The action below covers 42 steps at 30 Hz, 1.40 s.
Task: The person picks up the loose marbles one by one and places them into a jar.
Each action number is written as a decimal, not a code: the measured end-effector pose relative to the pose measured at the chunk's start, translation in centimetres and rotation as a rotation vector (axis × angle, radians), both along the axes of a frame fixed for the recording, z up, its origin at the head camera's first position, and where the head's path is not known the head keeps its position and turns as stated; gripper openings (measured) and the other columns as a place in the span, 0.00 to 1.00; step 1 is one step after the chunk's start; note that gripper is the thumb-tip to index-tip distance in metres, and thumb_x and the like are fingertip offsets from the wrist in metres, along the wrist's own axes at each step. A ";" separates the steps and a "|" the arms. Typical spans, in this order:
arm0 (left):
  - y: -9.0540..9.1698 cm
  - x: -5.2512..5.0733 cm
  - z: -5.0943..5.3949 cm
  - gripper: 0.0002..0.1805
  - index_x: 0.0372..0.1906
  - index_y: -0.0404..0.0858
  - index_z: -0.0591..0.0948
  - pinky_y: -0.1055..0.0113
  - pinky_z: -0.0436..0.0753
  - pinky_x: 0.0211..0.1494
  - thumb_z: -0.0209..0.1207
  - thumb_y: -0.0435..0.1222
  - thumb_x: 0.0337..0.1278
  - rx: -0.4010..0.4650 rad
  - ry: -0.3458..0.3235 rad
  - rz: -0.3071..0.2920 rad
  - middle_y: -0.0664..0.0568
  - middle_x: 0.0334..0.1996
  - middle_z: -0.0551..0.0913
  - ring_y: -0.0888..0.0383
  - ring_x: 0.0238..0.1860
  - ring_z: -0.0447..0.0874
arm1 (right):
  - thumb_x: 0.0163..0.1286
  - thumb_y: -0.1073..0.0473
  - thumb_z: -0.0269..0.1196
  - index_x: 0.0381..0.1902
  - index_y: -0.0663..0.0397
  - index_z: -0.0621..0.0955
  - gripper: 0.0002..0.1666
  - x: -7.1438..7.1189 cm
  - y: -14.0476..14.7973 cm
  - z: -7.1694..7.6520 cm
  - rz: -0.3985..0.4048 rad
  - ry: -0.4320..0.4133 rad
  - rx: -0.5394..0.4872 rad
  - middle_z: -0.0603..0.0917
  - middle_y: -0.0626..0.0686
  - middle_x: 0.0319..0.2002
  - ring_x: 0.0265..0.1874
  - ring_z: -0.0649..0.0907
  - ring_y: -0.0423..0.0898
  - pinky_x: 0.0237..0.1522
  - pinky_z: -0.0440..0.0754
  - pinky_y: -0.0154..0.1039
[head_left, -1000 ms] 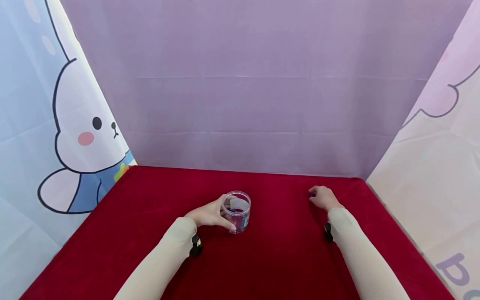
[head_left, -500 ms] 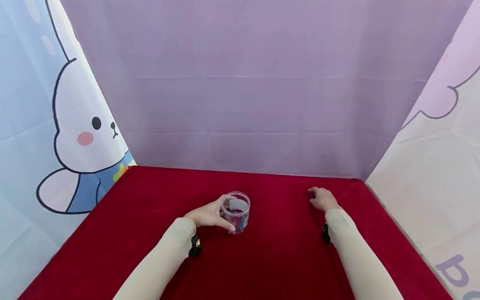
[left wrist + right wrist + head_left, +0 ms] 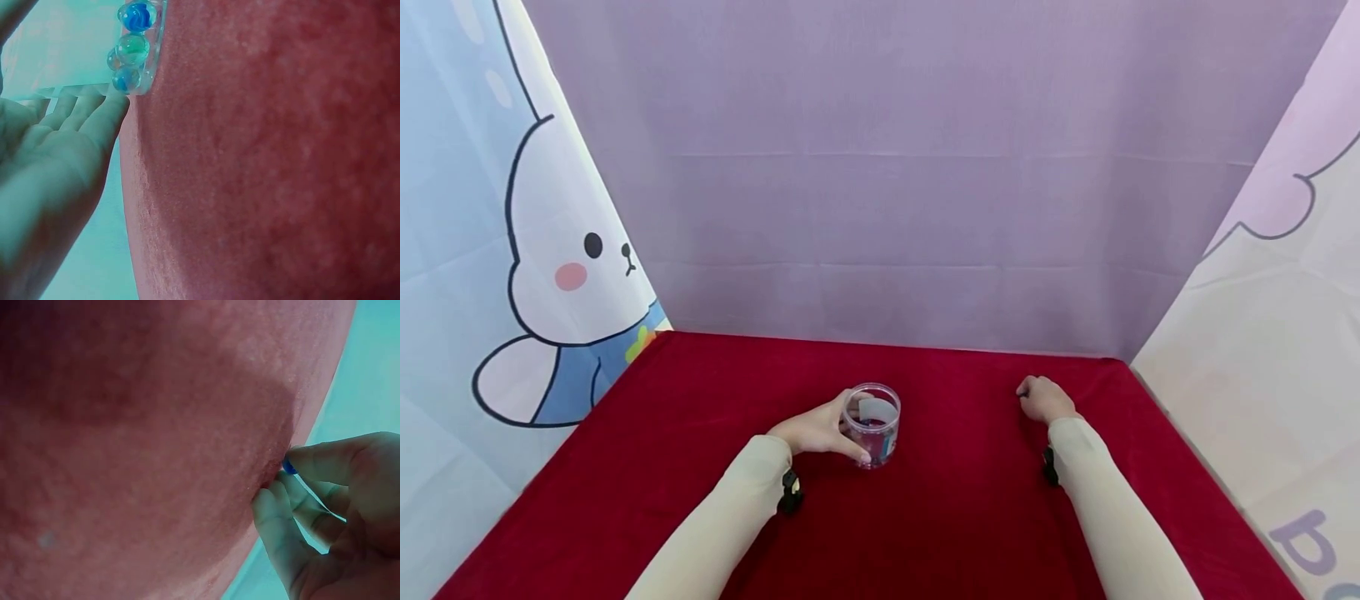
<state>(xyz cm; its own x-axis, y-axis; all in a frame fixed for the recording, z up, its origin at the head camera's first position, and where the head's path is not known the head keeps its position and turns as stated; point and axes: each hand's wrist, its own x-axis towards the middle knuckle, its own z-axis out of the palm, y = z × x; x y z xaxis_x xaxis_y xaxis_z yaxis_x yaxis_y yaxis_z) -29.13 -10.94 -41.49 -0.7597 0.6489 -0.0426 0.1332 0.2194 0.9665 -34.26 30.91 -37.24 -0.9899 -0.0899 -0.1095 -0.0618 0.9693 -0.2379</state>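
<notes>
My left hand (image 3: 820,428) grips a clear, open-topped plastic jar (image 3: 891,429) from its left side, thumb in front and fingers behind. In the left wrist view, several glass marbles (image 3: 133,49) with blue and green swirls lie at the bottom of the jar. Off to the right, my right hand (image 3: 1047,398) is low over the cloth. Between its thumb and fingers it pinches a small blue marble (image 3: 289,465), mostly covered by the fingertips.
A red cloth (image 3: 955,500) covers the table. Behind it hangs a lilac curtain (image 3: 887,208). Printed cloths enclose both sides, with a rabbit (image 3: 572,233) on the left one. Each wrist wears a small black device (image 3: 791,492).
The right hand has drawn its fingers closer around the marble, which shows less now, and its forearm has shifted slightly left. The left hand and jar stay nearly still.
</notes>
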 end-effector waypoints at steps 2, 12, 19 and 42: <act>0.0 0.0 0.1 0.49 0.75 0.42 0.54 0.56 0.79 0.59 0.72 0.31 0.54 0.014 -0.004 -0.007 0.43 0.67 0.67 0.49 0.62 0.73 | 0.71 0.66 0.56 0.53 0.68 0.79 0.15 0.0 -0.1 0.0 0.000 0.000 -0.004 0.78 0.68 0.54 0.53 0.78 0.62 0.53 0.78 0.56; 0.1 0.1 -0.1 0.49 0.75 0.45 0.55 0.57 0.79 0.58 0.73 0.31 0.53 0.019 -0.023 0.003 0.44 0.66 0.67 0.50 0.61 0.74 | 0.72 0.68 0.54 0.51 0.69 0.80 0.14 0.3 -0.5 -0.6 0.033 0.049 0.007 0.78 0.69 0.53 0.56 0.76 0.66 0.55 0.76 0.57; 0.1 -0.1 -0.2 0.50 0.76 0.43 0.54 0.56 0.79 0.58 0.73 0.31 0.53 0.012 -0.019 -0.001 0.44 0.66 0.67 0.49 0.61 0.75 | 0.73 0.68 0.54 0.49 0.70 0.80 0.12 0.6 -0.4 -0.5 0.054 0.082 -0.041 0.80 0.69 0.50 0.54 0.77 0.66 0.54 0.77 0.57; 0.1 0.1 0.2 0.51 0.76 0.41 0.53 0.57 0.78 0.59 0.73 0.33 0.53 -0.015 -0.001 0.009 0.44 0.67 0.67 0.50 0.63 0.71 | 0.71 0.68 0.58 0.48 0.68 0.80 0.10 1.9 -1.3 -0.2 0.138 0.161 -0.116 0.80 0.63 0.44 0.45 0.80 0.58 0.48 0.79 0.54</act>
<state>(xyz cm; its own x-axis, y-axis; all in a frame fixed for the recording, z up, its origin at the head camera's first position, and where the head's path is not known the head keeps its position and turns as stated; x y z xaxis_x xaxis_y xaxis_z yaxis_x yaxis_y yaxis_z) -29.00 -10.82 -41.27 -0.7652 0.6416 -0.0528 0.1304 0.2347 0.9633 -32.39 29.63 -37.42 -0.9712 -0.2284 0.0680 -0.2380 0.9156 -0.3239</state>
